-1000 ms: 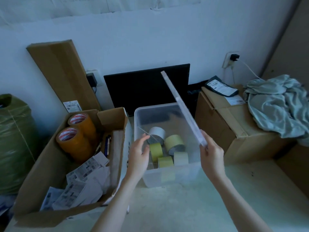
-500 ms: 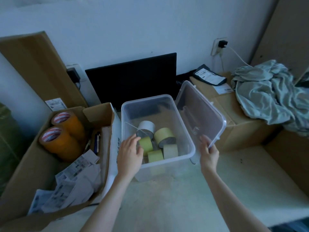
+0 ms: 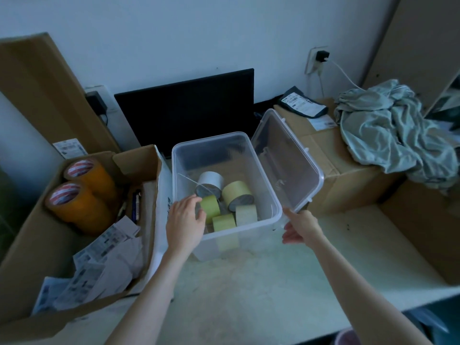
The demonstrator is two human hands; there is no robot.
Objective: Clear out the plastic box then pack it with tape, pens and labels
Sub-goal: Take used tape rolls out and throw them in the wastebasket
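1. The clear plastic box (image 3: 225, 221) stands open on the pale tabletop (image 3: 261, 277), between a cardboard carton on its left and a closed cardboard box on its right, with a black panel (image 3: 184, 105) leaning on the wall just behind it.
2. Inside the box lie several tape rolls: a white roll (image 3: 211, 181) at the back, a larger yellow roll (image 3: 236, 192) beside it, and smaller yellow-green rolls (image 3: 211, 207) and a cream one (image 3: 246, 214) toward the near wall.
3. The clear lid (image 3: 288, 158) is off the box and stands tilted on its right side, leaning against the closed cardboard box (image 3: 348, 175).
4. The left hand (image 3: 185, 224) rests over the box's near-left rim, fingers gently curved and reaching into the box toward the small rolls (whether they touch a roll cannot be told).
5. The right hand (image 3: 300, 226) is at the box's near-right corner, just under the lid's lower edge, fingers loosely spread and holding nothing.
6. The open carton (image 3: 27, 235) on the left holds two stacks of orange-brown tape (image 3: 82, 195), pens (image 3: 135, 202) standing along an inner flap, and a heap of printed labels (image 3: 104, 255).
7. On the closed box lie a dark packet (image 3: 302, 103) with a white label and a crumpled grey-green cloth (image 3: 393, 130).
8. A plug (image 3: 321, 56) sits in a wall socket above, its white cable running toward the cloth
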